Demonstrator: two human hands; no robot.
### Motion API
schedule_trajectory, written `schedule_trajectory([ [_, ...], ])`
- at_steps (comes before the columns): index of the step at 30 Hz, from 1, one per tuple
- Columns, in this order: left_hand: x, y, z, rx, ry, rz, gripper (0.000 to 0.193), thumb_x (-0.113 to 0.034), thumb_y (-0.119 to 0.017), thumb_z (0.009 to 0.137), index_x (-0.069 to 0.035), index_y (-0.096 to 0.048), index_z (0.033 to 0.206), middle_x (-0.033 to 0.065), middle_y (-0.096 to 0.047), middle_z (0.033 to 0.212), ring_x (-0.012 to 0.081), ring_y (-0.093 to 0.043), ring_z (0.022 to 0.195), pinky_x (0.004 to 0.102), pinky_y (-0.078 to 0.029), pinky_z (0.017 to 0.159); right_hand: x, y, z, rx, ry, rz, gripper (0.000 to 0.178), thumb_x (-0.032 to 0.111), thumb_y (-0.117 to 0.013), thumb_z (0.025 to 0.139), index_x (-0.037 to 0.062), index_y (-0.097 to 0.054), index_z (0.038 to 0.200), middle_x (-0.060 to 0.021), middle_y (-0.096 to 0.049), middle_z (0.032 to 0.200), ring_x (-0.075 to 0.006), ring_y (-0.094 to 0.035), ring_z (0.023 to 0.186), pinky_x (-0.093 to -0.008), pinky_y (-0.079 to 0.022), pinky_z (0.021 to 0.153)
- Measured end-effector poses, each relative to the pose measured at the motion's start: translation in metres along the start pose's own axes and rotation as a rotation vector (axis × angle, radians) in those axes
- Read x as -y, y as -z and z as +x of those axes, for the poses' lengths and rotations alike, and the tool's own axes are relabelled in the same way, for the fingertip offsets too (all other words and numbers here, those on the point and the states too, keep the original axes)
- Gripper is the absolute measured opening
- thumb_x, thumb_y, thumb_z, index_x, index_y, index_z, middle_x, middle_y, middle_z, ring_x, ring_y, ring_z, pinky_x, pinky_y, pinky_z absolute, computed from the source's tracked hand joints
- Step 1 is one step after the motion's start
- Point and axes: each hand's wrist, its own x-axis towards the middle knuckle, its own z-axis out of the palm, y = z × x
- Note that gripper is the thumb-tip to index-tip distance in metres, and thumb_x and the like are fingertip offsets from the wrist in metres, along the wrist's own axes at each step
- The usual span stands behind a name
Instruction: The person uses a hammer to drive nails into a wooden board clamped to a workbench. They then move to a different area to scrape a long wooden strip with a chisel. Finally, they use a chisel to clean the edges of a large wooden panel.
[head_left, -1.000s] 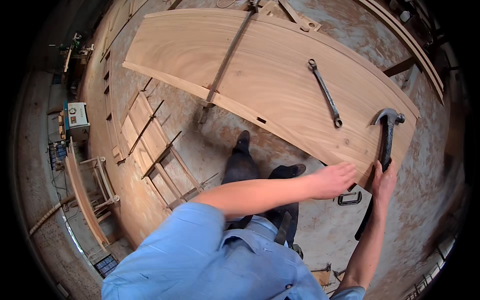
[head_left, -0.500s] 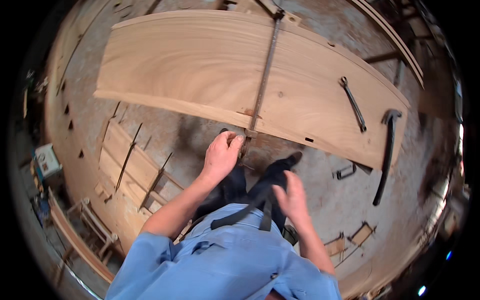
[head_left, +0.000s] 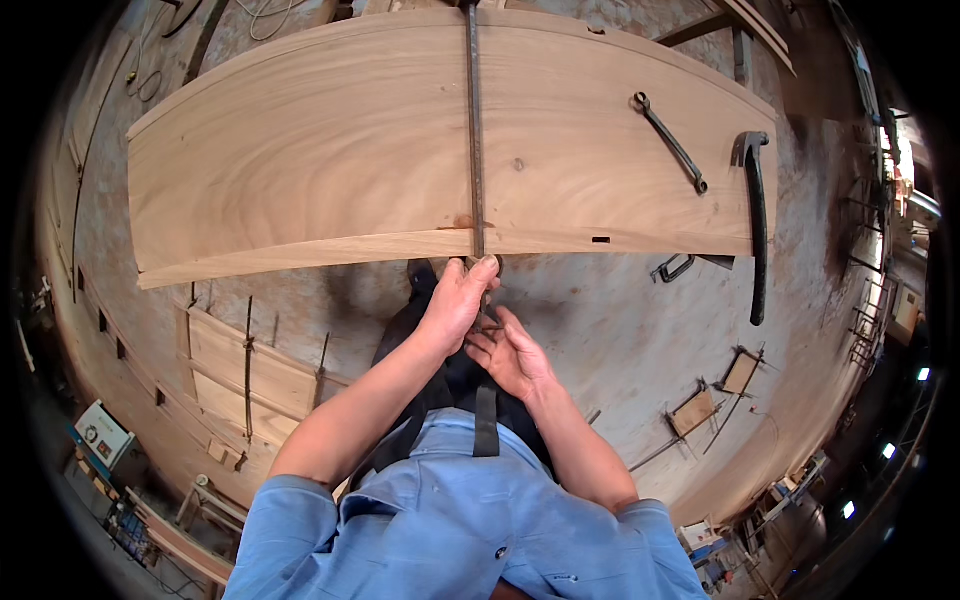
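A long steel bar clamp [head_left: 475,130] lies across a broad pale wooden panel [head_left: 310,160] and reaches past its near edge. My left hand [head_left: 458,308] is closed around the clamp's near end, thumb on top, just off that edge. Just below it, my right hand [head_left: 515,362] is turned partly palm up. Its thumb and curled fingers lie on either side of the clamp's screw handle; the exact contact is partly hidden. A double-ended ring wrench [head_left: 672,143] and a dark-handled claw hammer [head_left: 756,225] rest on the panel's right part, the hammer's handle jutting over the near edge.
A small dark G-clamp [head_left: 672,269] sits beyond the panel's near edge. At left, a clamped wooden assembly [head_left: 250,375] stands low, near a white and blue machine [head_left: 103,435]. Small clamped frames [head_left: 692,414] lie on the floor at lower right.
My right hand has come in from the right to the clamp's handle, beside my left hand. My left hand stays at the clamp's near end. The view has shifted and turned.
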Motion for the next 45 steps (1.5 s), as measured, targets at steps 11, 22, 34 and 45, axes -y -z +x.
schedule_trajectory([
  [11,-0.011,0.005,0.001,0.045,0.054,-0.158,0.030,-0.029,-0.052,0.098,-0.002,-0.053,0.111,0.0091,-0.063,0.105,0.0175,-0.060,0.096,0.0349,-0.049,0.083,-0.026,0.001,0.015,0.093,0.110,0.162,0.016,0.009,-0.050,0.097,0.0157,-0.060,0.108,-0.0116,-0.063,0.119,-0.0288,-0.062,0.106,-0.0447,-0.051,0.091],
  [22,-0.012,0.007,0.008,0.195,0.114,-0.206,0.036,-0.035,-0.051,0.099,-0.002,-0.056,0.111,0.0092,-0.062,0.108,0.0193,-0.060,0.098,0.0376,-0.049,0.086,-0.052,-0.045,-0.014,-0.277,1.083,-1.330,0.018,-0.012,-0.054,0.085,0.0030,-0.062,0.092,-0.0149,-0.060,0.113,-0.0290,-0.062,0.101,-0.0325,-0.049,0.087],
  [34,-0.016,0.013,0.008,0.143,0.153,-0.148,0.034,-0.032,-0.053,0.097,-0.001,-0.057,0.111,0.0102,-0.062,0.107,0.0210,-0.060,0.098,0.0405,-0.051,0.085,-0.056,-0.043,0.016,-0.366,0.682,-0.089,0.034,0.028,-0.034,0.105,-0.0002,-0.052,0.104,-0.0211,-0.066,0.096,-0.0278,-0.068,0.082,-0.0350,-0.055,0.060],
  [45,-0.017,0.022,0.015,0.214,0.180,0.001,0.038,-0.035,-0.054,0.095,0.000,-0.059,0.108,0.0114,-0.062,0.107,0.0208,-0.058,0.101,0.0410,-0.051,0.087,-0.032,-0.031,0.000,-0.845,0.776,-1.198,0.053,0.031,-0.064,0.088,-0.0028,-0.045,0.125,-0.0262,-0.059,0.113,-0.0408,-0.057,0.105,-0.0495,-0.046,0.089],
])
